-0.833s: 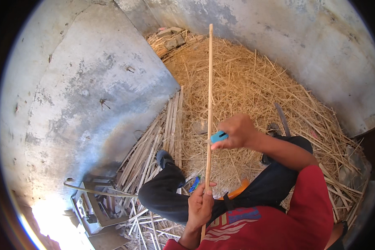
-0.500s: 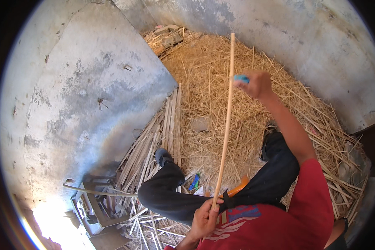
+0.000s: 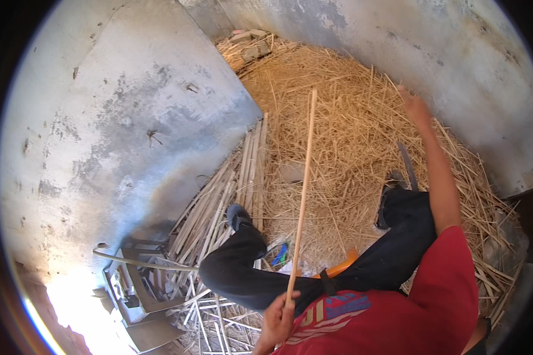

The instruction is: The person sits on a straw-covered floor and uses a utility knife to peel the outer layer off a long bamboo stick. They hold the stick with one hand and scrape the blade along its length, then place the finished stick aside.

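Note:
A long, slim, pale wooden stick [image 3: 306, 171] rises from my lap, slightly curved, its far end over the straw. My left hand [image 3: 276, 321] is closed round its near end, low in front of my red shirt. Away from the stick, out by the right-hand wall, is my right hand [image 3: 417, 110]; its fingers are small and smeared, so I cannot make out what they hold, if anything. A flat grey blade-like piece [image 3: 407, 165] lies beside my right leg, close to my right forearm.
Loose straw and shavings [image 3: 349, 142] cover the floor. Split strips [image 3: 251, 160] lie stacked at the left, beside a grey wall panel [image 3: 154, 106]. An open metal box [image 3: 139, 287] stands at lower left. Something orange [image 3: 337, 265] and a blue packet [image 3: 280, 254] lie between my legs.
My right hand has swung from the stick out to the right, and the blue thing in it no longer shows. The stick's far end has tilted left and come nearer with my left hand.

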A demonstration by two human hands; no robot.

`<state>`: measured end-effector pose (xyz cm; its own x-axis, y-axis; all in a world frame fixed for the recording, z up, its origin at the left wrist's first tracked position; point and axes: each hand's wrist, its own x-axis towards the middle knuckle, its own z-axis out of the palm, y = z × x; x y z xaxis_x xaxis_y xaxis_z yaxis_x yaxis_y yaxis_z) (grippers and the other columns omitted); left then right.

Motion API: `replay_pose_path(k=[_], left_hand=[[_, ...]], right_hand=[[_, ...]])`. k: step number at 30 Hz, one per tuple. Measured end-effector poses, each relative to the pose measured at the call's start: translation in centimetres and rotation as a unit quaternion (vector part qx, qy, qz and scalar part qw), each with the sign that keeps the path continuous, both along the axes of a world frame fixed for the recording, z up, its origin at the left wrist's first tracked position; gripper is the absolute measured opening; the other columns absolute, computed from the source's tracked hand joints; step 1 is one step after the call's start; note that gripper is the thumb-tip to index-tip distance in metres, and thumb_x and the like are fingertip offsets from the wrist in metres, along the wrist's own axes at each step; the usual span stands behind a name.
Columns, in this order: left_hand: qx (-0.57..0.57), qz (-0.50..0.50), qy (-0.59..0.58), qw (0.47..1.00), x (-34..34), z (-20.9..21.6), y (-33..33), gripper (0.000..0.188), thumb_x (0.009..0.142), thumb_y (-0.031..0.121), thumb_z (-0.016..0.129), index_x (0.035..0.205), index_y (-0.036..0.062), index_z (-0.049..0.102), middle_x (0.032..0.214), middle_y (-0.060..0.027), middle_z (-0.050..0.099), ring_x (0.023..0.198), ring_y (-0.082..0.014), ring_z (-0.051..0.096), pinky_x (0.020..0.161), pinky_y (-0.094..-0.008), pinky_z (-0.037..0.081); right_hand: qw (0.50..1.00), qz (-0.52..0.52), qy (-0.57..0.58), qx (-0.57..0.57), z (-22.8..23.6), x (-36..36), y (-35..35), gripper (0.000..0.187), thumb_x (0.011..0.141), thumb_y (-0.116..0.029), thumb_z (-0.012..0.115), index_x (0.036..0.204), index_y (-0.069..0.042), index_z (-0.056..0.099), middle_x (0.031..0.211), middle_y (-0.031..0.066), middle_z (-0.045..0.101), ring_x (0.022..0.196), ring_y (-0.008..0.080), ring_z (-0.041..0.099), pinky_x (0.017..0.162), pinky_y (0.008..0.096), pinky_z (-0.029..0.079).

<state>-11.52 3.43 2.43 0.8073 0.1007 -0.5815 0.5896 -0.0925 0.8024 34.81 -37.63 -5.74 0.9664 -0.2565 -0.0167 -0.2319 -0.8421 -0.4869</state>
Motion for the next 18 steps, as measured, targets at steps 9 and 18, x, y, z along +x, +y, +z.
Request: replay_pose_path(k=[9, 18], left_hand=[[-0.046, 0.040, -0.179, 0.982, 9.3, 0.6, -1.8, 0.041, 0.100, 0.013, 0.047, 0.138, -0.0001, 0.043, 0.061, 0.0085, 0.043, 0.050, 0.0019, 0.037, 0.045, -0.0162, 0.027], [0.030, 0.013, -0.232, 0.972, 8.9, -0.8, -2.2, 0.045, 0.099, 0.010, 0.047, 0.142, -0.0012, 0.039, 0.070, 0.0067, 0.047, 0.057, 0.0010, 0.038, 0.050, -0.0154, 0.030]], right_hand=[[0.800, 0.538, -0.259, 0.060, 4.4, -17.8, 20.9, 0.060, 0.072, -0.072, 0.063, 0.061, -0.013, 0.061, 0.053, 0.0042, 0.055, 0.047, 0.0223, 0.057, 0.044, 0.0352, 0.043], [0.846, 0.461, -0.262, 0.048, 3.7, -15.7, 21.7, 0.063, 0.070, -0.075, 0.062, 0.055, -0.014, 0.055, 0.047, 0.0031, 0.051, 0.041, 0.0221, 0.053, 0.040, 0.0352, 0.040]])
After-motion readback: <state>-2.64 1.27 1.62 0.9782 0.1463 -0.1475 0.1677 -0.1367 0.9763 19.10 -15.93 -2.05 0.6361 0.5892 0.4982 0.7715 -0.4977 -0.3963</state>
